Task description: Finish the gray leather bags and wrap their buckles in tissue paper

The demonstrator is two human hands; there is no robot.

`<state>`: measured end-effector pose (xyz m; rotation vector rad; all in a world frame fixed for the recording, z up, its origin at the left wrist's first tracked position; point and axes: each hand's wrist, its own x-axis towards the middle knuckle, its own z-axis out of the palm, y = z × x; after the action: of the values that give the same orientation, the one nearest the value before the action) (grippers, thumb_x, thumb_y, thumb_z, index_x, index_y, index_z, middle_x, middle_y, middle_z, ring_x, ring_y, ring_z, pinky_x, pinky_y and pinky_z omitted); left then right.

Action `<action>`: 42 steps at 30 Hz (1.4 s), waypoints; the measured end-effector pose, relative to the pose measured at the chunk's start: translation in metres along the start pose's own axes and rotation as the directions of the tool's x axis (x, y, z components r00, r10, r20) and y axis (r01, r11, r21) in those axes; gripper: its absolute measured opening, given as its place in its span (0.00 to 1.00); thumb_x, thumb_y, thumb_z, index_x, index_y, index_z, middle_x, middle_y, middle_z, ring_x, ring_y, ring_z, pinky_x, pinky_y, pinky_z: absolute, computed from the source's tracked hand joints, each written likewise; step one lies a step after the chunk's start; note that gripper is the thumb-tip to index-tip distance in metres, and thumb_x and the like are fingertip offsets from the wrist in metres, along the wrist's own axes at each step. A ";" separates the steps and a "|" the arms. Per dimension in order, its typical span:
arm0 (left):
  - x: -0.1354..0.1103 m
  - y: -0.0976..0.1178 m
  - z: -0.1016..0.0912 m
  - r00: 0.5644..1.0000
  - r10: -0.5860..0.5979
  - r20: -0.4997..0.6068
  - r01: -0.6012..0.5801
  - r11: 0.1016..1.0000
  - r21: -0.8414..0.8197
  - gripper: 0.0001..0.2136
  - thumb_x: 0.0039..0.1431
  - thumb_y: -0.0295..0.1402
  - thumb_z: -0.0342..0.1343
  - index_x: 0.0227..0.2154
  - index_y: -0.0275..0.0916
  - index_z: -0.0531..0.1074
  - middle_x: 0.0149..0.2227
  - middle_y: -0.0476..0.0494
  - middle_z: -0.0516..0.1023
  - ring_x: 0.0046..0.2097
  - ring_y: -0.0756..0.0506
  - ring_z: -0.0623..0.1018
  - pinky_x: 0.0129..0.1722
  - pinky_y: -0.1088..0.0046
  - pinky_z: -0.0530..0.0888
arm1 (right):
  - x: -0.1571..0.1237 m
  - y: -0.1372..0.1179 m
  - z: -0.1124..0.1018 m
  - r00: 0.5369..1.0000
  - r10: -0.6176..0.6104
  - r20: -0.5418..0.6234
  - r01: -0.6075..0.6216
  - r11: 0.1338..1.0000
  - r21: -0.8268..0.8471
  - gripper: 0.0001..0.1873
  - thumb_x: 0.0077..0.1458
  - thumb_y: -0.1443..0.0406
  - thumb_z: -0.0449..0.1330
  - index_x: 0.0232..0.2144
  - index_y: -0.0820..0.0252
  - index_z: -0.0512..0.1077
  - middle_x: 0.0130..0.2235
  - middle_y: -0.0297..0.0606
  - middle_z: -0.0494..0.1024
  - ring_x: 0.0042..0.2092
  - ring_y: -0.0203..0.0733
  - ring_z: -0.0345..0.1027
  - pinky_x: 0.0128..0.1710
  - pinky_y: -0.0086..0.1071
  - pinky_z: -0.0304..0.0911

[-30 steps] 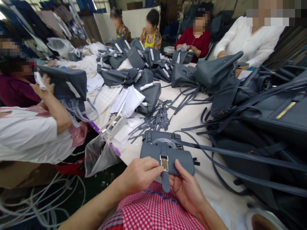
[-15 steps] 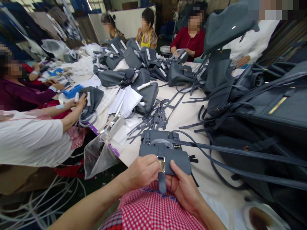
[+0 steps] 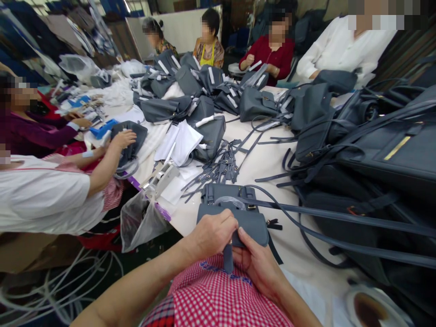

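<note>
Bag: The small grey-blue bag (image 3: pixel 250 227) lies at the near edge of the worktop (image 3: pixel 275 168), its flap turned to the person; the strap tab (image 3: pixel 228 259) hangs down in front.
Left hand: The left hand (image 3: pixel 216 231) has its fingers bent together over the upper part of this tab; whether they pinch it, I cannot tell, because the knuckles cover the place.
Right hand: The right hand (image 3: pixel 257 263) holds the flap, with the thumb on top and the fingers underneath, so its grip is closed on the bag.
Buckle: Half a second ago the gold buckle was showing beside the left fingertips; now the left hand has come over it and it is hidden.
Meaning: In my judgement, the fingers are working directly at the buckle while the right hand steadies the bag; how the buckle sits cannot be checked from here.
Around: Loose buckled straps (image 3: pixel 225 165) lie just beyond the bag, and more bags (image 3: pixel 388 168) are heaped along the right side of the worktop.
</note>
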<state>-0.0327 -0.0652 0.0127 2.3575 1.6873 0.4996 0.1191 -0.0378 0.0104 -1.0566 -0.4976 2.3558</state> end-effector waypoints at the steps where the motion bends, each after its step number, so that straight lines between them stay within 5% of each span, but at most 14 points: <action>1: 0.001 0.000 0.000 0.999 -0.041 -0.010 0.040 0.999 -0.032 0.09 0.65 0.26 0.40 0.33 0.37 0.66 0.33 0.44 0.69 0.35 0.46 0.71 0.29 0.73 0.71 | 0.000 0.000 0.000 1.000 0.004 -0.002 -0.004 1.000 0.001 0.16 0.51 0.62 0.68 0.40 0.67 0.75 0.34 0.48 0.83 0.35 0.50 0.80 0.38 0.42 0.75; 6: 0.000 0.001 -0.003 0.962 -0.263 -0.067 0.226 0.913 -0.339 0.08 0.62 0.24 0.41 0.34 0.39 0.65 0.37 0.44 0.71 0.38 0.47 0.72 0.39 0.71 0.72 | 0.001 -0.001 -0.001 0.999 0.039 -0.011 -0.039 0.999 0.005 0.18 0.51 0.62 0.68 0.40 0.70 0.75 0.34 0.51 0.83 0.36 0.51 0.80 0.38 0.42 0.75; 10: -0.004 0.004 -0.003 0.957 -0.289 -0.015 0.246 0.842 -0.480 0.09 0.63 0.26 0.41 0.33 0.39 0.65 0.33 0.46 0.73 0.35 0.48 0.72 0.38 0.72 0.71 | 0.000 -0.002 -0.002 0.999 0.035 -0.003 -0.035 0.999 0.007 0.17 0.50 0.62 0.68 0.40 0.69 0.75 0.34 0.50 0.83 0.35 0.51 0.80 0.38 0.43 0.75; 16: 0.010 0.018 -0.006 0.993 -0.106 0.058 0.120 0.920 -0.374 0.08 0.57 0.24 0.45 0.35 0.38 0.68 0.35 0.44 0.74 0.36 0.46 0.73 0.39 0.70 0.71 | 0.003 0.005 -0.006 0.999 0.031 -0.012 -0.031 1.000 0.003 0.16 0.44 0.61 0.71 0.35 0.65 0.76 0.32 0.44 0.83 0.34 0.50 0.80 0.38 0.42 0.75; 19: 0.010 0.032 -0.025 0.980 0.153 0.131 -0.042 0.793 -0.608 0.07 0.60 0.26 0.48 0.36 0.40 0.70 0.34 0.47 0.76 0.37 0.48 0.75 0.40 0.74 0.72 | 0.004 0.003 -0.009 0.997 0.015 -0.079 -0.011 0.999 0.044 0.16 0.41 0.60 0.72 0.31 0.64 0.77 0.33 0.42 0.84 0.37 0.50 0.79 0.39 0.39 0.75; 21: 0.000 0.036 -0.040 0.955 0.226 0.194 -0.023 0.706 -0.708 0.07 0.61 0.29 0.52 0.41 0.41 0.72 0.31 0.49 0.78 0.33 0.50 0.77 0.36 0.78 0.72 | 0.005 -0.003 -0.010 0.997 0.009 -0.082 -0.003 0.997 0.073 0.17 0.45 0.59 0.70 0.37 0.63 0.77 0.37 0.42 0.84 0.41 0.50 0.79 0.42 0.40 0.74; 24: -0.030 0.022 -0.051 0.980 -0.038 0.197 0.155 0.766 -0.624 0.16 0.60 0.26 0.50 0.49 0.44 0.72 0.36 0.48 0.81 0.35 0.49 0.78 0.38 0.77 0.73 | 0.006 -0.013 -0.011 0.998 0.020 -0.055 -0.014 0.996 0.093 0.19 0.50 0.58 0.67 0.41 0.65 0.76 0.37 0.46 0.84 0.40 0.52 0.79 0.41 0.43 0.74; 27: -0.068 -0.006 -0.046 0.948 -0.281 0.147 0.317 0.816 -0.484 0.29 0.55 0.19 0.45 0.60 0.46 0.62 0.45 0.46 0.80 0.46 0.47 0.78 0.49 0.68 0.72 | 0.005 -0.019 -0.011 0.996 0.025 -0.087 -0.017 0.995 0.096 0.17 0.52 0.60 0.66 0.40 0.68 0.76 0.34 0.49 0.84 0.37 0.52 0.80 0.37 0.41 0.75; 32: -0.113 -0.030 -0.023 0.928 -0.368 0.048 0.369 0.903 -0.219 0.36 0.48 0.16 0.45 0.62 0.47 0.59 0.62 0.40 0.65 0.62 0.40 0.66 0.60 0.54 0.63 | -0.005 -0.026 -0.006 0.995 0.072 -0.073 -0.064 0.993 0.102 0.12 0.55 0.64 0.62 0.38 0.70 0.77 0.35 0.51 0.83 0.35 0.49 0.80 0.33 0.35 0.76; 35: -0.106 -0.028 -0.010 0.910 -0.413 -0.027 0.402 0.897 -0.184 0.36 0.52 0.25 0.56 0.65 0.44 0.53 0.70 0.34 0.43 0.69 0.32 0.46 0.63 0.42 0.50 | -0.015 -0.033 -0.001 0.988 0.156 -0.004 -0.155 0.984 0.085 0.11 0.54 0.67 0.63 0.37 0.72 0.78 0.37 0.54 0.83 0.36 0.47 0.80 0.34 0.31 0.75; 37: -0.089 -0.026 -0.003 0.899 -0.433 -0.068 0.398 0.872 -0.284 0.43 0.51 0.34 0.63 0.67 0.43 0.46 0.70 0.32 0.39 0.69 0.31 0.43 0.63 0.41 0.47 | -0.023 -0.039 0.002 0.978 0.201 0.057 -0.204 0.977 0.067 0.13 0.50 0.67 0.65 0.36 0.74 0.78 0.37 0.56 0.83 0.35 0.47 0.80 0.33 0.31 0.75; 39: -0.067 -0.027 0.002 0.883 -0.444 -0.155 0.338 0.828 -0.447 0.44 0.50 0.38 0.64 0.67 0.42 0.46 0.69 0.32 0.44 0.69 0.33 0.47 0.64 0.44 0.48 | -0.032 -0.047 0.005 0.967 0.225 0.118 -0.232 0.971 0.053 0.15 0.47 0.66 0.68 0.36 0.75 0.79 0.37 0.57 0.82 0.35 0.48 0.80 0.31 0.30 0.75; 42: -0.035 -0.032 0.008 0.848 -0.483 -0.216 0.210 0.682 -0.700 0.27 0.56 0.38 0.58 0.58 0.39 0.63 0.59 0.34 0.68 0.60 0.37 0.67 0.60 0.55 0.63 | -0.046 -0.063 0.014 0.952 0.225 0.206 -0.237 0.971 0.036 0.16 0.46 0.63 0.70 0.35 0.71 0.80 0.37 0.54 0.83 0.34 0.48 0.80 0.28 0.28 0.75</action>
<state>-0.0680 -0.0870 -0.0110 1.4318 1.6724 1.3004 0.1533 -0.0158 0.0781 -0.8958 -0.3887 2.6847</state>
